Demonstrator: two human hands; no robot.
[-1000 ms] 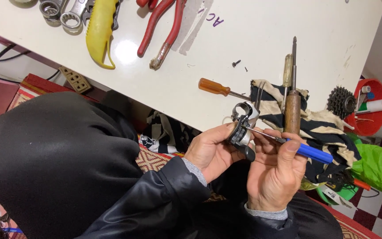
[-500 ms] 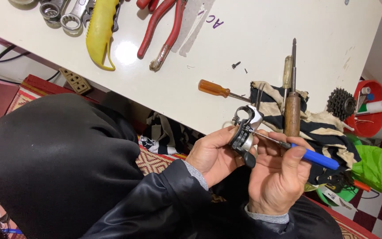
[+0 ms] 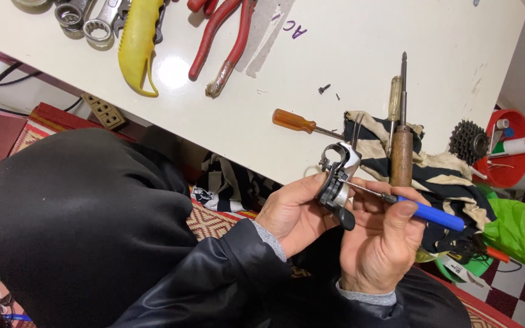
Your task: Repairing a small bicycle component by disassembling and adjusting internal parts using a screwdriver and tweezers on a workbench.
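Since the earlier frame the blue-handled screwdriver [image 3: 423, 212] has tilted slightly, its tip staying at the metal shifter part [image 3: 337, 182]. The left hand [image 3: 293, 215] has its grip closed round that part; the right hand [image 3: 381, 243] pinches the screwdriver, below the worktop [image 3: 366, 36] edge.

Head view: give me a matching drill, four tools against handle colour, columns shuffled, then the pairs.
Things:
1. screwdriver in the right hand
2. pliers on the table
3. screwdriver lying alone near the table edge
4. tool on the striped cloth

Colours:
A. orange
B. brown wood
C. blue
D. red

Pairs: 1-C, 2-D, 3-A, 4-B
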